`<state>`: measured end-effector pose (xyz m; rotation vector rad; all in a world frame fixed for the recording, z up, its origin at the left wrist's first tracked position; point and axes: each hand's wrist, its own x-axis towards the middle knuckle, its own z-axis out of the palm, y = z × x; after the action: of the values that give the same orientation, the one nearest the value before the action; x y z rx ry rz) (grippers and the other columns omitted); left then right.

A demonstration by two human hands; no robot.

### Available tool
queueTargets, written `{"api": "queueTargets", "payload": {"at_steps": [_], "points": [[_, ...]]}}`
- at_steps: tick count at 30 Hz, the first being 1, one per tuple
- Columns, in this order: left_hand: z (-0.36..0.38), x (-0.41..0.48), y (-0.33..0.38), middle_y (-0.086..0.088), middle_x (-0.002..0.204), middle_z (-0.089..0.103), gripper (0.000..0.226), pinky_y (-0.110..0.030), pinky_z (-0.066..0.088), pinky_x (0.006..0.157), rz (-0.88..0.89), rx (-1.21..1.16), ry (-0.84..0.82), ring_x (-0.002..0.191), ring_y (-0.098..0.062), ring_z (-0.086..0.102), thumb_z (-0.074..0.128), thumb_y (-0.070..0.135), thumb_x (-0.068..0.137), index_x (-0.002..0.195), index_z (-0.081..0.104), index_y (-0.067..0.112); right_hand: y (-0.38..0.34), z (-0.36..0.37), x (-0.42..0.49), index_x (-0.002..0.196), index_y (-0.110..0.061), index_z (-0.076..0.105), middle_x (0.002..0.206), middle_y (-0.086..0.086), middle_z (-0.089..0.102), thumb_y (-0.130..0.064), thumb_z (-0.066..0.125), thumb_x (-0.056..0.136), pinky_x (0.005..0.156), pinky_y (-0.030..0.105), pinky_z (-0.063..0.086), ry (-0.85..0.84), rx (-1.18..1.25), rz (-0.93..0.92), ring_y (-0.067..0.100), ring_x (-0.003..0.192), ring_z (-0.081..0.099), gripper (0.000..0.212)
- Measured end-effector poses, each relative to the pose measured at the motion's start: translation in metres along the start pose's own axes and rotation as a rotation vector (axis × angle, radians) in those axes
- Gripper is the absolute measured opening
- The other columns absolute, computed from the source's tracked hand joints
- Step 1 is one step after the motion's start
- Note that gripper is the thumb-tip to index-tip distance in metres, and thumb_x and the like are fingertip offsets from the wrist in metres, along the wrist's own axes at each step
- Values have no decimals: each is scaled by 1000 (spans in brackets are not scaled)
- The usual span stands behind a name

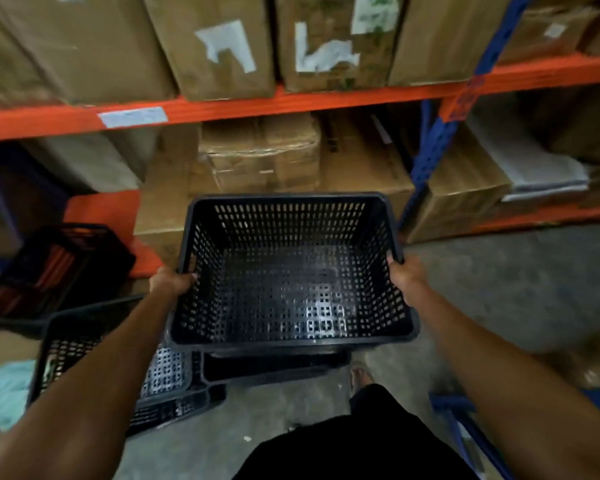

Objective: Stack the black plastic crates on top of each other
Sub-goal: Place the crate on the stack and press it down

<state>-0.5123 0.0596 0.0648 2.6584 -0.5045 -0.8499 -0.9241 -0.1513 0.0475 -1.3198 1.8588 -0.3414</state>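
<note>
I hold a black perforated plastic crate (291, 271) in the air at the centre, open side up and empty. My left hand (170, 280) grips its left rim and my right hand (406, 275) grips its right rim. Directly under it, on the floor, the rim of another black crate (274, 370) shows. A further black crate (118, 362) lies on the floor to the lower left, partly behind my left forearm. One more black crate (56, 268) rests tilted at the far left, near the rack's orange beam.
A blue and orange storage rack (326, 98) filled with cardboard boxes (264, 157) stands right in front. Grey concrete floor (499, 289) lies to the right. A pale green cloth (4, 393) is at the lower left, a blue metal frame (465, 420) at the lower right.
</note>
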Motion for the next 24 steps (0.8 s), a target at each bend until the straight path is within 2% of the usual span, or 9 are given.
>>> {"api": "queueTargets", "payload": {"at_steps": [3,7,13,19,24], "points": [[3,-12,-47,-21,131,61,57,-37,48,99,-73,19,32,121,-35,59,69,35,85,132,59,4,11,31,-17,113,-3,68,110,21,68,-44,49,97,82,44,52,-72,-45,23,39,102,64,48],[12,-23,-86,-19,122,67,49,-37,51,96,-141,1,-6,114,-34,63,68,36,85,124,66,7,30,49,-27,118,-5,68,110,20,68,-41,48,99,76,38,49,-136,-194,-5,39,100,64,45],[27,-28,-103,-17,119,68,47,-36,52,89,-125,65,-39,110,-34,64,65,39,87,126,66,14,53,63,-22,114,-2,69,110,21,69,-38,51,97,84,44,54,-136,-297,-12,39,101,65,43],[44,-18,-105,-16,104,72,39,-29,44,68,-121,59,-39,97,-32,67,63,41,88,118,69,16,62,74,-11,112,-4,68,108,21,70,-32,50,98,80,39,53,-93,-401,-57,37,98,67,36],[49,-6,-102,-17,107,72,37,-34,51,78,-129,72,-1,100,-34,68,65,40,87,116,71,17,63,83,-2,110,-10,68,102,18,71,-31,47,98,78,40,55,-67,-434,-87,37,95,67,33]]}}
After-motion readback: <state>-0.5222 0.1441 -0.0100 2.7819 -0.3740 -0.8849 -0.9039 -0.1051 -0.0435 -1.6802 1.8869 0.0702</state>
